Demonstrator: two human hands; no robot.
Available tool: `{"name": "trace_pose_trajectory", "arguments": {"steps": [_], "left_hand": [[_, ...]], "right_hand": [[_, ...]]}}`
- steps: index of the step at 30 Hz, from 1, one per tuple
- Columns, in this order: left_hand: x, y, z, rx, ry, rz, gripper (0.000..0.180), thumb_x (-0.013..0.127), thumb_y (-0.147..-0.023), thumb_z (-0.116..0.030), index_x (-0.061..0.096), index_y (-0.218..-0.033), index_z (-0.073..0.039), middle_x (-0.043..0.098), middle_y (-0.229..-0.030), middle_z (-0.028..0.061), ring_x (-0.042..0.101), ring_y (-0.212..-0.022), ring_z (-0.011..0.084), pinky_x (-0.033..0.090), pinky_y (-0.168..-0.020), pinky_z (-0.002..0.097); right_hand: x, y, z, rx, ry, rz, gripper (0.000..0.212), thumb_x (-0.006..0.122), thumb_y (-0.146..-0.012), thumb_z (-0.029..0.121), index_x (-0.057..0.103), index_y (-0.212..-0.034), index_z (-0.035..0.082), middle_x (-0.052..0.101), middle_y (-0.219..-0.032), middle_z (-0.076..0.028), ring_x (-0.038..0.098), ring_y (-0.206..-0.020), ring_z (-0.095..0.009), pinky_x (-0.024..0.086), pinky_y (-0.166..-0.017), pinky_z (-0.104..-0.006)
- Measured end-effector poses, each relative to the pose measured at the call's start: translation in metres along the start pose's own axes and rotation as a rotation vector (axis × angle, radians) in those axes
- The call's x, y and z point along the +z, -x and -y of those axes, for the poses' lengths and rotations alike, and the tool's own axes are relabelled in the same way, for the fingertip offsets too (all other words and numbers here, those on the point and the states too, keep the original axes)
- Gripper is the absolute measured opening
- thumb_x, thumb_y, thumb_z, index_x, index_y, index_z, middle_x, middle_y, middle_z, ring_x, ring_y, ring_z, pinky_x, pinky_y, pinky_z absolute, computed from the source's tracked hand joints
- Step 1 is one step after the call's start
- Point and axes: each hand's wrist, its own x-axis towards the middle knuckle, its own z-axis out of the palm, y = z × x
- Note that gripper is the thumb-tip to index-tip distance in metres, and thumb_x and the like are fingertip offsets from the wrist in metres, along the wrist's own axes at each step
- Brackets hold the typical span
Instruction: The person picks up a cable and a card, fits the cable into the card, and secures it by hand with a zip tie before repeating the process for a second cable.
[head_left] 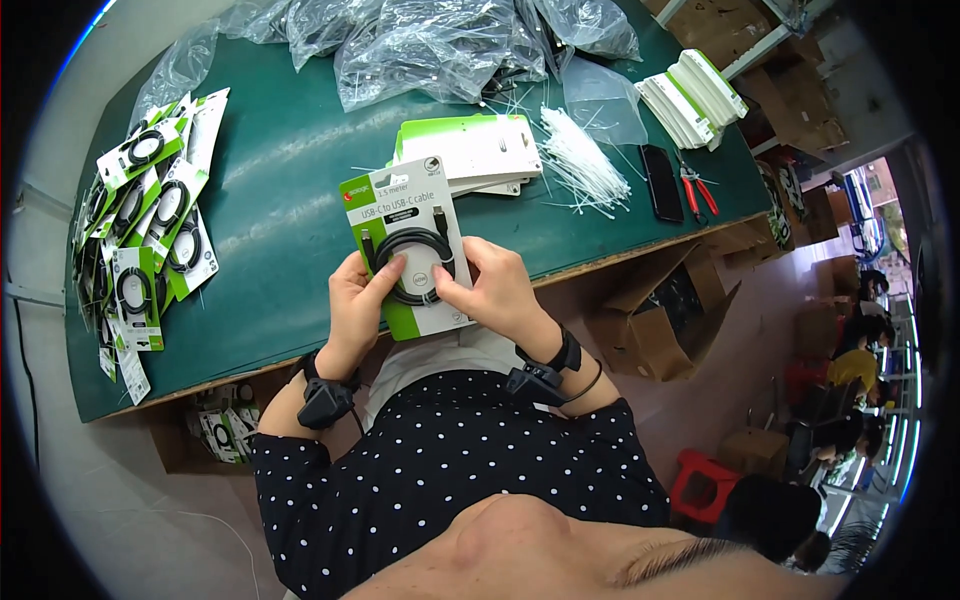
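Head view has the left fingers (384, 281) and right fingers (456, 292) gripping either side of one green-and-white card (418, 270), a black cable (411, 236) coiled on its front, at the near edge of the tabletop (270, 240). Over on the left, a heap of cable-bearing cards (160, 240) looks done; left over, I'd judge, are the stacked cards (495, 150) showing no cable and the loose white ties (585, 165), though whether the held coil is fully fastened I can't tell.

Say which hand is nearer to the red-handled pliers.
Right. The right hand sits left of the red-handled pliers, lower in view; the left hand sits farther left, at the left edge of the carded cable.
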Motion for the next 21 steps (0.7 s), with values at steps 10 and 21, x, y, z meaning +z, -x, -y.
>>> {"name": "trace_pose_trajectory", "arguments": {"steps": [10, 21], "left_hand": [[-0.002, 0.005, 0.011, 0.088, -0.025, -0.018, 0.021, 0.061, -0.096, -0.011, 0.061, -0.11, 0.004, 0.069, -0.102, 0.0087, 0.064, -0.088, 0.0102, 0.052, -0.078, 0.025], [-0.002, 0.003, 0.012, 0.064, 0.022, -0.054, 0.02, 0.061, -0.097, -0.012, 0.061, -0.109, 0.003, 0.068, -0.099, 0.0062, 0.062, -0.085, 0.0078, 0.05, -0.074, 0.0228]], "right_hand": [[0.004, -0.016, 0.003, -0.225, -0.046, -0.309, 0.038, 0.076, -0.075, 0.012, 0.067, -0.112, 0.005, 0.053, -0.123, -0.014, 0.056, -0.102, -0.026, 0.05, -0.08, -0.0333], [0.023, -0.017, 0.0, -0.285, -0.112, -0.318, 0.043, 0.075, -0.076, 0.007, 0.067, -0.118, 0.009, 0.049, -0.132, -0.018, 0.053, -0.114, -0.03, 0.049, -0.09, -0.036]]}}
